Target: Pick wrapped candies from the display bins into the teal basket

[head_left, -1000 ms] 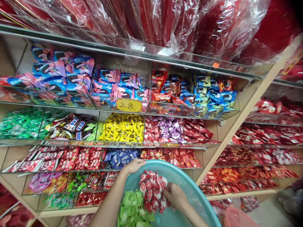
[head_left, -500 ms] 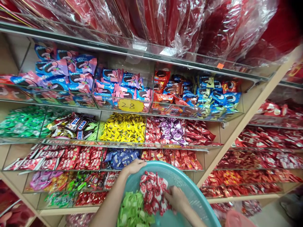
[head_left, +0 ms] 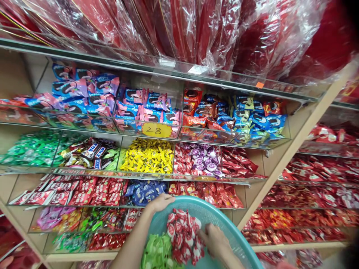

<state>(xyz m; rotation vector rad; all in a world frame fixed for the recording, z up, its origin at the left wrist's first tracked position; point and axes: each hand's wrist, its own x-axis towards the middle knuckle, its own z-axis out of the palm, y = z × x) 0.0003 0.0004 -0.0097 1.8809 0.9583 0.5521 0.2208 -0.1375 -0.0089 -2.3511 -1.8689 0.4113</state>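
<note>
A turquoise plastic basket (head_left: pixel 237 224) fills the bottom middle of the view, below the shelves. My left hand (head_left: pixel 161 203) is closed over its far left rim. Inside lie a heap of red-and-white wrapped candies (head_left: pixel 184 235) and, to its left, a heap of green wrapped candies (head_left: pixel 159 251). My right hand (head_left: pixel 215 239) is down in the basket, just right of the red-and-white heap, with its fingers curled. Whatever is in those fingers, if anything, is hidden.
Glass-fronted shelves carry yellow-wrapped candies (head_left: pixel 148 156), purple-and-white candies (head_left: pixel 202 158), blue-wrapped candies (head_left: pixel 146 191) and blue-pink cookie packs (head_left: pixel 70 89). A yellow price tag (head_left: pixel 156 129) reads 28. Red items in clear plastic (head_left: pixel 179 26) stand above. A wooden divider (head_left: pixel 301 141) slants at right.
The view has tipped slightly up, so shelves and basket sit a little lower. My right hand has shifted slightly right within the basket; my left hand keeps the rim.
</note>
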